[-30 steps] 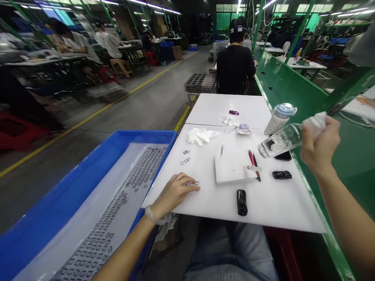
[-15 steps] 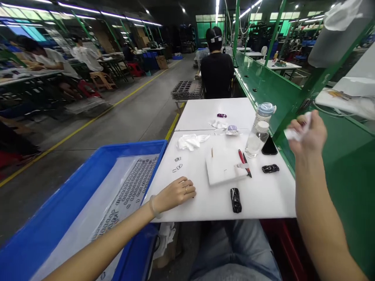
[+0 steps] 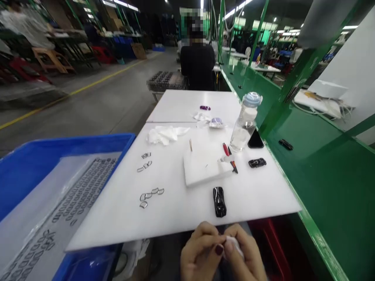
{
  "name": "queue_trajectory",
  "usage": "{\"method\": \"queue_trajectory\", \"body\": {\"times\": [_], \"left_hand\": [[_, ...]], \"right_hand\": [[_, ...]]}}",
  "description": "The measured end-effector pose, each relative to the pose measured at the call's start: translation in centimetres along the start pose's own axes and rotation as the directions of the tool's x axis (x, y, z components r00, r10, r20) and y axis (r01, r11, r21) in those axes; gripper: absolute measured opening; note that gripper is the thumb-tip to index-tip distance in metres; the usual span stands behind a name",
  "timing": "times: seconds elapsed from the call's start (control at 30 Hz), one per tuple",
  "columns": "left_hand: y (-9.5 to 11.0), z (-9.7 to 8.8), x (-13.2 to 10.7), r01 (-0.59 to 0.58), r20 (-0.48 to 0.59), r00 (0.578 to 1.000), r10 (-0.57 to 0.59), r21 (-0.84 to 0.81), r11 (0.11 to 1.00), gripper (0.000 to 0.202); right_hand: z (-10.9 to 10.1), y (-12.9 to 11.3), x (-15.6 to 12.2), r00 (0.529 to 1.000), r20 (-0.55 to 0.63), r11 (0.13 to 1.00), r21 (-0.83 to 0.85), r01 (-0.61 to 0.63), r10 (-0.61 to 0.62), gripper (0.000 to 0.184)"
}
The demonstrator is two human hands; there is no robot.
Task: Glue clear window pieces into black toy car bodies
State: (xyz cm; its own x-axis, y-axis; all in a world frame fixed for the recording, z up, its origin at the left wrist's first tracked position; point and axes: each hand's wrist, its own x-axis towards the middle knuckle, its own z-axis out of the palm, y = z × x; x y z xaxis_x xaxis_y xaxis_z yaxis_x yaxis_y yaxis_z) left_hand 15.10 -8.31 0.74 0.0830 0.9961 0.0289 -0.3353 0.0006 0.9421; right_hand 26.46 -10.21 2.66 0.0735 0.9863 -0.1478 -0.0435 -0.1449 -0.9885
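My left hand point(image 3: 200, 251) and my right hand point(image 3: 244, 253) are together just below the near edge of the white plastic board point(image 3: 102, 224), both pinching a white wipe point(image 3: 234, 245). Several small black-rimmed metal frames point(image 3: 149, 196) lie on the board to their left. Nearest the hands is a glossy black toy car point(image 3: 219, 201). Beyond it rests a white foam block point(image 3: 205, 164), with a red-handled craft knife point(image 3: 230, 158) at its right corner. A transparent water bottle point(image 3: 241, 134) stands upright near a black phone point(image 3: 256, 138).
A blue crate point(image 3: 58, 164) lined with plastic and holding many small frames sits at left. The board also carries crumpled white tissue point(image 3: 164, 134) and a second black car point(image 3: 257, 162). Its right side meets a green bench point(image 3: 307, 195). A seated person point(image 3: 197, 66) works beyond.
The transparent bottle now stands on the board, out of my right hand. Both hands have moved to the near edge around the wipe. Several frames lie where my left hand rested. The view has swung left.
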Motion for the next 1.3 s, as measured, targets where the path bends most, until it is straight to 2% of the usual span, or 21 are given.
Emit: {"method": "queue_trajectory", "body": {"times": [0.1, 0.17, 0.27, 0.4, 0.47, 0.53, 0.6, 0.63, 0.7, 0.77, 0.87, 0.93, 1.0, 1.03, 1.07, 1.13, 1.17, 1.2, 1.23, 1.3], "left_hand": [[1.0, 0.0, 0.4, 0.106, 0.075, 0.992, -0.099, -0.099, 0.989, 0.015], [1.4, -0.1, 0.8, 0.124, 0.093, 0.989, -0.114, -0.119, 0.985, 0.017], [1.6, -0.3, 1.4, 0.124, 0.125, 0.987, -0.100, -0.199, 0.972, 0.014], [1.9, -0.4, 1.9, 0.200, 0.125, 0.978, -0.165, -0.363, 0.910, 0.014], [2.2, -0.3, 2.1, 0.264, 0.147, 0.964, -0.220, -0.457, 0.850, 0.019], [2.4, -0.3, 2.2, 0.309, 0.167, 0.951, -0.260, -0.514, 0.800, 0.022], [2.5, -0.2, 2.2, 0.324, 0.168, 0.946, -0.278, -0.542, 0.775, 0.022], [2.5, -0.2, 2.2, 0.325, 0.168, 0.945, -0.280, -0.552, 0.768, 0.022], [2.4, 0.0, 2.1, 0.331, 0.182, 0.943, -0.277, -0.573, 0.750, 0.021], [2.3, 0.1, 2.1, 0.343, 0.193, 0.939, -0.285, -0.589, 0.732, 0.019], [2.2, 0.4, 2.0, 0.343, 0.150, 0.936, -0.318, -0.581, 0.738, 0.019], [2.2, 0.5, 2.0, 0.332, 0.112, 0.938, -0.327, -0.551, 0.765, 0.018], [2.2, 0.2, 2.0, 0.298, 0.064, 0.950, -0.307, -0.490, 0.819, 0.018], [2.3, -0.1, 2.1, 0.263, 0.035, 0.961, -0.276, -0.436, 0.861, 0.019], [2.4, -0.5, 2.2, 0.213, -0.001, 0.974, -0.229, -0.353, 0.911, 0.019], [2.6, -1.3, 2.7, 0.056, -0.071, 0.996, -0.060, -0.059, 0.997, 0.013], [2.7, -1.7, 3.1, -0.051, -0.079, 0.995, 0.062, 0.142, 0.989, 0.010], [2.7, -2.0, 3.6, -0.165, -0.052, 0.980, 0.194, 0.343, 0.925, 0.009], [2.6, -2.2, 4.1, -0.275, 0.012, 0.950, 0.313, 0.510, 0.815, 0.012], [2.2, -2.2, 5.1, -0.450, 0.186, 0.870, 0.457, 0.679, 0.580, 0.015]], "right_hand": [[-0.8, -1.1, -0.1, 0.986, 0.077, 0.975, 0.154, -0.162, 0.151, 0.046], [-1.0, -1.7, 0.2, 0.964, 0.149, 0.940, 0.231, -0.251, 0.221, 0.045], [-0.7, -2.6, 1.0, 0.949, 0.200, 0.924, 0.250, -0.291, 0.245, 0.041], [-1.1, -3.4, 1.6, 0.975, 0.189, 0.981, 0.135, -0.140, 0.114, 0.036], [-1.8, -3.4, 1.7, 0.997, 0.071, 0.997, 0.069, -0.021, 0.016, 0.034], [-2.8, -3.3, 1.8, 0.984, -0.107, 0.990, -0.026, 0.138, -0.140, 0.027], [-3.5, -3.4, 2.0, 0.919, -0.168, 0.930, -0.160, 0.331, -0.356, 0.010], [-3.7, -3.5, 2.2, 0.877, -0.131, 0.875, -0.225, 0.429, -0.463, 0.003], [-3.7, -4.1, 2.6, 0.790, 0.024, 0.748, -0.303, 0.590, -0.613, 0.017], [-3.1, -4.8, 3.0, 0.714, 0.166, 0.642, -0.335, 0.690, -0.680, 0.024], [-1.9, -5.9, 3.2, 0.608, 0.287, 0.460, -0.443, 0.769, -0.740, 0.021], [-1.5, -6.3, 3.2, 0.540, 0.364, 0.318, -0.517, 0.795, -0.759, 0.018], [-1.8, -6.5, 3.1, 0.501, 0.433, 0.223, -0.548, 0.806, -0.749, 0.017], [-2.2, -6.4, 3.1, 0.503, 0.449, 0.212, -0.554, 0.805, -0.739, 0.016], [-2.8, -6.3, 3.2, 0.525, 0.436, 0.228, -0.568, 0.791, -0.731, 0.014], [-4.1, -5.9, 3.6, 0.601, 0.334, 0.324, -0.605, 0.728, -0.727, 0.011], [-4.7, -5.5, 4.0, 0.651, 0.254, 0.395, -0.622, 0.676, -0.715, 0.011], [-5.1, -5.0, 4.4, 0.699, 0.174, 0.466, -0.632, 0.619, -0.693, 0.011], [-5.4, -4.5, 4.8, 0.742, 0.110, 0.525, -0.639, 0.563, -0.661, 0.011], [-5.4, -3.3, 5.7, 0.809, 0.053, 0.601, -0.642, 0.476, -0.585, 0.010]]}}
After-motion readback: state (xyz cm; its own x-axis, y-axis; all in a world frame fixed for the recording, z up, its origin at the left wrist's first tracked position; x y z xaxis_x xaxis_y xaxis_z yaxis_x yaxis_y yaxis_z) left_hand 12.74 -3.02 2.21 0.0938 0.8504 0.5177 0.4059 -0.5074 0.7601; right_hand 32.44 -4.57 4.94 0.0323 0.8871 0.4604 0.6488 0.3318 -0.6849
